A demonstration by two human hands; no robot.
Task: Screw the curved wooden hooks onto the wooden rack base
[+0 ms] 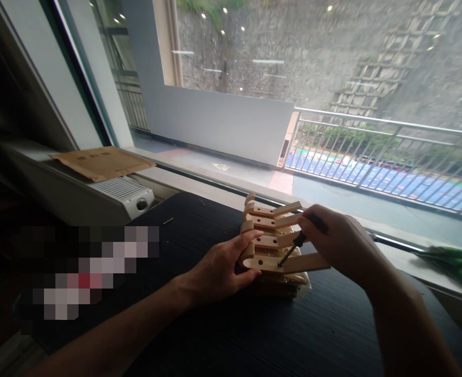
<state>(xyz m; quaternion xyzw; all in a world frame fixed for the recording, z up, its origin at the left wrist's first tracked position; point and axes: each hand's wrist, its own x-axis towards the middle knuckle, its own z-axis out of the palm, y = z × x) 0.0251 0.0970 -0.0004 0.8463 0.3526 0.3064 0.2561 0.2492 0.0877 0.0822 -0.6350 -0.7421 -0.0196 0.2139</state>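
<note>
A light wooden rack (272, 235) made of several stacked slats with hooked left ends stands on the black table (199, 335), near the window. My left hand (221, 269) clasps the rack's left side, thumb over a slat. My right hand (343, 241) grips a dark-handled screwdriver (294, 248), whose tip points down into the frontmost slat. Clear plastic wrap lies under the rack.
A cardboard envelope (103, 162) rests on a grey heater unit (121, 196) at the left. A green cloth (457, 262) lies on the window sill at the right. Beyond the glass are a railing and a stone wall. A blurred patch covers the lower left.
</note>
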